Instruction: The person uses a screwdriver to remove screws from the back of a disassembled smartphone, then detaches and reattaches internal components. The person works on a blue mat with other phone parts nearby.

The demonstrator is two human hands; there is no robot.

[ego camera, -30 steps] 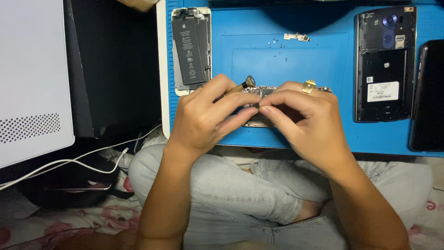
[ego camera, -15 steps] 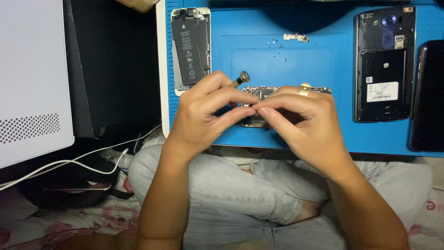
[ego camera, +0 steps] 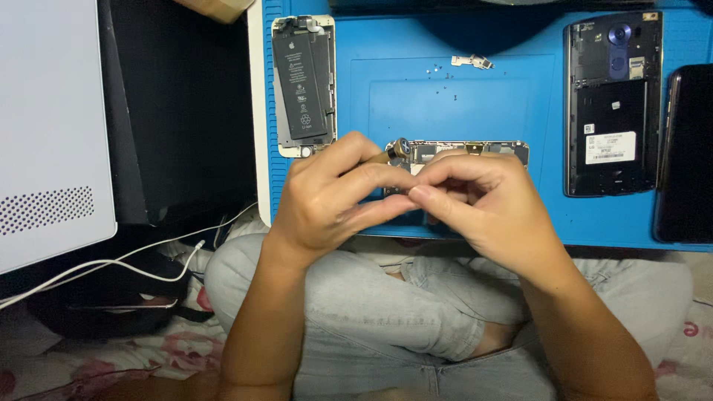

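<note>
- Left hand (ego camera: pixel 334 197): fingers curled, thumb and forefinger pressed together on a small circuit board (ego camera: pixel 460 152); a little round camera module (ego camera: pixel 401 146) on a tan ribbon shows just above the knuckles.
- Right hand (ego camera: pixel 486 204): fingertips drawn together in a pinch at the same spot, meeting the left hand's fingertips; what lies between them is too small to tell.
- Circuit board: long and narrow, long axis running left to right, parallel to the near edge of the blue mat (ego camera: pixel 445 96). It sits just beyond both hands, over the near middle of the mat; whether it rests on the mat or is lifted off it cannot be told. Its left end is at the left hand, its right end projects past the right hand's knuckles, so both hands are about equally near.
- Relative to the mat: an opened phone with battery exposed (ego camera: pixel 303 85) lies at the far left corner; a dark phone back shell (ego camera: pixel 613 104) lies at the right, with a black slab (ego camera: pixel 687 152) just beside it; loose screws and a small metal bracket (ego camera: pixel 471 62) lie at the far middle.
- Left of the mat: a black box (ego camera: pixel 178 111) and a white perforated case (ego camera: pixel 52 126).
</note>
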